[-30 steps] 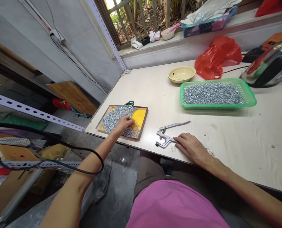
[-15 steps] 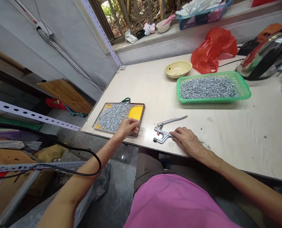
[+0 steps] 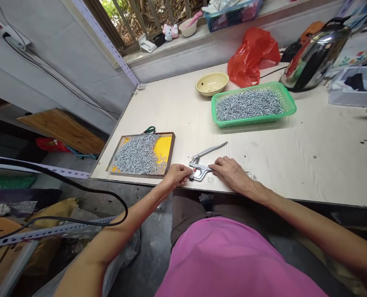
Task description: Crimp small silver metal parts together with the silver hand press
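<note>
A pair of silver snap-fastener pliers [image 3: 210, 151] lies on the table near its front edge, handles spread, with a small red part at the jaw. My right hand [image 3: 233, 175] rests on the table with its fingers closed on the lower handle. Close against the jaw end, my left hand [image 3: 178, 175] is pinched; whatever is between its fingertips is too small to make out. Left of that hand, a shallow tray [image 3: 171, 152] with a yellow bottom holds a heap of small silver metal pieces [image 3: 136, 154].
Behind the pliers, a green plastic basket [image 3: 248, 121] holds many similar metal pieces. Near it are a cream bowl [image 3: 212, 84], a red plastic bag [image 3: 253, 55] and a kettle [image 3: 318, 57]. Green-handled scissors [image 3: 150, 130] lie behind the tray. A black cable [image 3: 78, 182] loops over my left forearm.
My left hand has moved right, from over the tray's near right corner to the pliers' jaw. My right hand stays at the handle. The whole view has shifted.
</note>
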### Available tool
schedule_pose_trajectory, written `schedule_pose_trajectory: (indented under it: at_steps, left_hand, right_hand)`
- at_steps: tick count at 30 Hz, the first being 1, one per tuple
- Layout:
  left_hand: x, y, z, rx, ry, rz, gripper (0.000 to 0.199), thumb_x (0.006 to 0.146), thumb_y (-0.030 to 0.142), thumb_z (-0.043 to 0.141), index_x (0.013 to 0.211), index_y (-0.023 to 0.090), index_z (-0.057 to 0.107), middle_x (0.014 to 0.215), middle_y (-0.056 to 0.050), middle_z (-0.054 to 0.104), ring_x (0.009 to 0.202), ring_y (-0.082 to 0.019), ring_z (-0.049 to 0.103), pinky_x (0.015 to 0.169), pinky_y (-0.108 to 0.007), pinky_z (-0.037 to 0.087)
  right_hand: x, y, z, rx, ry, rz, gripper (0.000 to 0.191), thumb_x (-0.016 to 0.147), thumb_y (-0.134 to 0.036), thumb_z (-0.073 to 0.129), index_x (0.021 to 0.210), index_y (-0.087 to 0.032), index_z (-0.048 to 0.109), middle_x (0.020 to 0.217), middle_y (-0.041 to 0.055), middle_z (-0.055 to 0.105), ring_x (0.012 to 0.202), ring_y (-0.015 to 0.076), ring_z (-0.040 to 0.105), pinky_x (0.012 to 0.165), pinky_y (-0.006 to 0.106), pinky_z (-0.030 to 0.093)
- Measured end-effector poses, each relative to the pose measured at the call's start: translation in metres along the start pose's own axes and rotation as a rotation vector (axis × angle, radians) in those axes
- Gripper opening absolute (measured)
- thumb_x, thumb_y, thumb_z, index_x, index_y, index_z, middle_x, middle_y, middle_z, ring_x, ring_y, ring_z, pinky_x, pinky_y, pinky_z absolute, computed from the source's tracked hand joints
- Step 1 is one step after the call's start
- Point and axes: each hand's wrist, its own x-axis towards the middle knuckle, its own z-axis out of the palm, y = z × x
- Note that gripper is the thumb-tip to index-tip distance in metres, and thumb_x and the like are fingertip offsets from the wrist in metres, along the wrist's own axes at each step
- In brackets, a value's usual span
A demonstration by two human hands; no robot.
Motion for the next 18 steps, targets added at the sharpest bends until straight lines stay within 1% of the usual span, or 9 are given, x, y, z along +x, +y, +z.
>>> schedule_pose_trajectory:
  at_steps: [5, 10, 13, 15, 18]
  left_hand:
    - [-0.003, 0.003, 0.002, 0.032, -0.024, -0.044, 0.028, 0.083, 0.023, 0.063, 0.059, 0.014, 0.053, 0.038, 0.007, 0.044, 0.029, -0.003, 0.034, 0.035, -0.017, 0.024]
    - [-0.003, 0.009, 0.0, 0.022, -0.081, -0.109, 0.033, 0.083, 0.023, 0.063, 0.055, 0.015, 0.049, 0.036, 0.007, 0.042, 0.029, -0.003, 0.032, 0.035, -0.017, 0.022]
    - [-0.003, 0.01, -0.001, 0.07, -0.12, -0.142, 0.032, 0.079, 0.029, 0.069, 0.056, 0.014, 0.051, 0.037, 0.006, 0.045, 0.03, -0.003, 0.034, 0.035, -0.017, 0.022]
    - [-0.003, 0.009, -0.001, 0.107, -0.143, -0.142, 0.031, 0.075, 0.033, 0.072, 0.059, 0.014, 0.054, 0.039, 0.006, 0.048, 0.032, -0.004, 0.037, 0.036, -0.017, 0.023]
    - [-0.006, 0.006, 0.0, 0.141, -0.159, -0.129, 0.03, 0.074, 0.034, 0.073, 0.06, 0.014, 0.056, 0.041, 0.006, 0.049, 0.034, -0.004, 0.039, 0.037, -0.016, 0.027]
  right_hand:
    - [0.001, 0.002, 0.003, -0.007, 0.005, -0.006, 0.026, 0.096, -0.026, 0.046, 0.115, -0.023, 0.064, 0.099, 0.0081, 0.06, 0.091, 0.0215, 0.049, 0.074, 0.032, 0.032]
    - [0.004, 0.004, 0.004, -0.024, -0.008, -0.003, 0.026, 0.096, -0.024, 0.046, 0.114, -0.023, 0.064, 0.099, 0.0084, 0.059, 0.091, 0.0218, 0.049, 0.073, 0.033, 0.031]
    - [0.005, 0.005, 0.002, -0.025, -0.027, -0.002, 0.026, 0.095, -0.024, 0.046, 0.113, -0.023, 0.065, 0.099, 0.0086, 0.059, 0.091, 0.0219, 0.049, 0.073, 0.033, 0.031]
    - [0.006, 0.004, -0.001, -0.016, -0.046, -0.008, 0.027, 0.095, -0.023, 0.045, 0.114, -0.023, 0.065, 0.1, 0.0088, 0.059, 0.091, 0.0217, 0.049, 0.073, 0.033, 0.032]
    - [0.005, 0.002, -0.007, 0.006, -0.072, -0.02, 0.028, 0.096, -0.024, 0.044, 0.114, -0.023, 0.065, 0.1, 0.0093, 0.059, 0.091, 0.0215, 0.049, 0.075, 0.033, 0.033]
